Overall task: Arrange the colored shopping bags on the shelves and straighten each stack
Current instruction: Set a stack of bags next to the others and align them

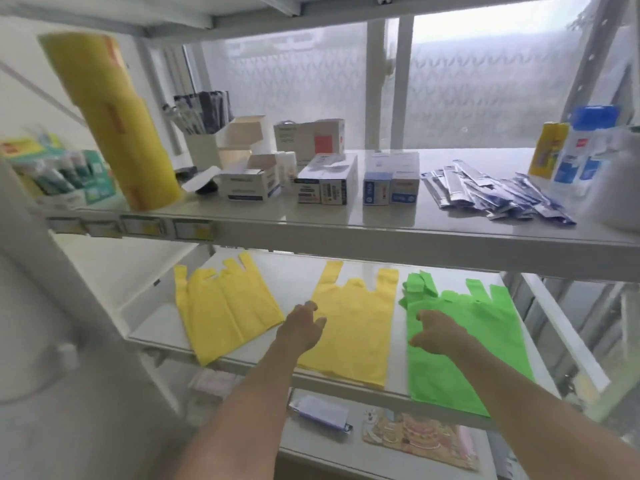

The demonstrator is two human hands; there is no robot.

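With our left hand (303,327) loosely spread over the middle yellow bag (349,327) and our right hand (438,332) half-curled on the green stack (460,355), holding nothing, we should press flat and square edges to the shelf (346,379) front.

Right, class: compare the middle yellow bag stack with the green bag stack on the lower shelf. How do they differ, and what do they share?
The middle yellow stack is yellow; the green stack is bright green. The yellow stack's handles lie tidy and straight, while the green stack's handles are fanned and folded over. The left hand is at the yellow stack's left edge; the right hand is over the green stack. Both lie flat on the lower shelf, handles pointing to the back.
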